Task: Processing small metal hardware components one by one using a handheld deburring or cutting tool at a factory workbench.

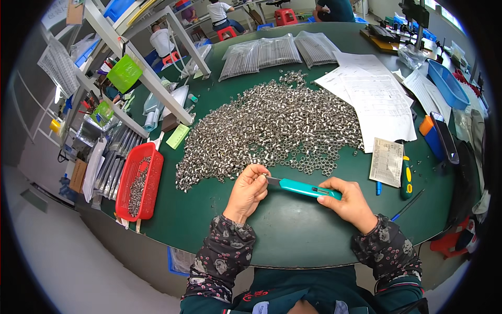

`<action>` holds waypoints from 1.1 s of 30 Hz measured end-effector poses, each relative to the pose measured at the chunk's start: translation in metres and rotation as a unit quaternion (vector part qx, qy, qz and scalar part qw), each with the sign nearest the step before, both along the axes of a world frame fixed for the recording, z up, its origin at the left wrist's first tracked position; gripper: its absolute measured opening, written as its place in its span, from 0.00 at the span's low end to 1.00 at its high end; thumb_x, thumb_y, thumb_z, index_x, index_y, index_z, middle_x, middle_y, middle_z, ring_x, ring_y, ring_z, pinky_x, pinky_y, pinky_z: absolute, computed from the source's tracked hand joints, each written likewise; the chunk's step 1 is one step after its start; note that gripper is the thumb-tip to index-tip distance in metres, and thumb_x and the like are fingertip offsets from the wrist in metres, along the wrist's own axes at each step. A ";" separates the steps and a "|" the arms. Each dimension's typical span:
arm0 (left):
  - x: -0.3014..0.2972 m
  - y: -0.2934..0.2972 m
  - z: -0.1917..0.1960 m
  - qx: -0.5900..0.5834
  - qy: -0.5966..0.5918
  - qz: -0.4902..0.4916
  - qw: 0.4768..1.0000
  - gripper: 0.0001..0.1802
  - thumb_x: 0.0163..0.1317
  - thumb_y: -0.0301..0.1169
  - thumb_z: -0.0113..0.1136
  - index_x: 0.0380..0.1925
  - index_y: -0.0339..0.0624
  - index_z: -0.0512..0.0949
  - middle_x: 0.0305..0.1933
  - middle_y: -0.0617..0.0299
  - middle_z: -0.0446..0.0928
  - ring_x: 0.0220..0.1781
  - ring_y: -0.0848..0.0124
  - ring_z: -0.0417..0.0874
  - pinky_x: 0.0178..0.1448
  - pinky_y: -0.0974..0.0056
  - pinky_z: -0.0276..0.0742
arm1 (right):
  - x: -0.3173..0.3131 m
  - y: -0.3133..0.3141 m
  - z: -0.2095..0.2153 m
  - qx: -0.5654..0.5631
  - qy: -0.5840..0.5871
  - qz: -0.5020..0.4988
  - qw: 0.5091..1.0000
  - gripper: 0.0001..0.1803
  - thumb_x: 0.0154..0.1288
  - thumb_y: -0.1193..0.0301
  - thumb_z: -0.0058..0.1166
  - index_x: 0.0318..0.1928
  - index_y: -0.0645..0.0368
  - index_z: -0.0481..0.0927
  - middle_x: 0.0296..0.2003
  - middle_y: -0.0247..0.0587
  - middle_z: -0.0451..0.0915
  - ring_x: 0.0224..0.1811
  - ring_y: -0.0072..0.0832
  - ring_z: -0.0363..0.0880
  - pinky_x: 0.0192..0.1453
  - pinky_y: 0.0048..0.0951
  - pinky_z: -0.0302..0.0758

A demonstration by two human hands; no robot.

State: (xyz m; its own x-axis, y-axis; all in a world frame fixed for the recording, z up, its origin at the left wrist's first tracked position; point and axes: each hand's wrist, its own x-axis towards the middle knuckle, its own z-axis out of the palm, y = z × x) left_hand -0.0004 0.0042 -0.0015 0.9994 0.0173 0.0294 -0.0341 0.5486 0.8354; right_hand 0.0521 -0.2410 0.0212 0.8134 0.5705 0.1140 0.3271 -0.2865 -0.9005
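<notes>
My right hand (348,201) grips the handle of a teal utility knife (300,187), which lies level above the green table (293,225). The knife's blade end points left into the fingertips of my left hand (248,191). Those fingers are pinched together at the blade tip; whether a small metal piece sits between them I cannot tell. Just beyond both hands spreads a wide heap of small silver metal rings (272,128).
A red basket (137,183) with metal parts sits at the left table edge. Printed sheets (374,97), a small slip (387,161), a green-handled tool (406,178), a blue tray (447,83) lie right. Bagged metal rods (272,52) lie far back. Seated people work beyond.
</notes>
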 end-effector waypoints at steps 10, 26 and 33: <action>0.001 0.004 -0.002 -0.031 0.056 -0.007 0.998 0.07 0.61 0.25 0.48 0.40 0.39 0.70 0.26 0.66 0.70 0.14 0.86 0.53 0.15 0.81 0.48 | -0.005 0.002 0.002 -0.028 -0.277 -0.067 0.958 0.13 0.46 0.69 0.60 0.34 0.58 0.76 0.22 0.41 0.72 0.22 0.38 0.72 0.26 0.34 0.68; 0.002 0.006 -0.002 -0.072 0.043 0.038 0.996 0.09 0.63 0.29 0.47 0.40 0.38 0.71 0.28 0.65 0.68 0.17 0.86 0.55 0.16 0.81 0.50 | -0.003 -0.002 0.006 -0.180 -0.388 -0.032 0.903 0.15 0.42 0.71 0.60 0.35 0.56 0.74 0.22 0.39 0.68 0.24 0.36 0.70 0.25 0.34 0.65; 0.001 0.004 0.003 -0.058 0.076 0.050 0.994 0.10 0.63 0.30 0.46 0.41 0.39 0.71 0.29 0.65 0.69 0.16 0.86 0.56 0.16 0.81 0.50 | -0.005 -0.001 0.005 -0.055 -0.225 -0.041 0.972 0.14 0.48 0.66 0.58 0.36 0.57 0.76 0.24 0.40 0.71 0.25 0.39 0.72 0.27 0.36 0.67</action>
State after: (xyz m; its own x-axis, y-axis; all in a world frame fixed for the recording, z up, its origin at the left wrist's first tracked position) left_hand 0.0011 0.0087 0.0015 0.9853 0.1116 -0.1292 0.0278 0.6417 0.7664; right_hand 0.0472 -0.2425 0.0263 0.7386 0.5342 0.4111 0.6528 -0.4150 -0.6337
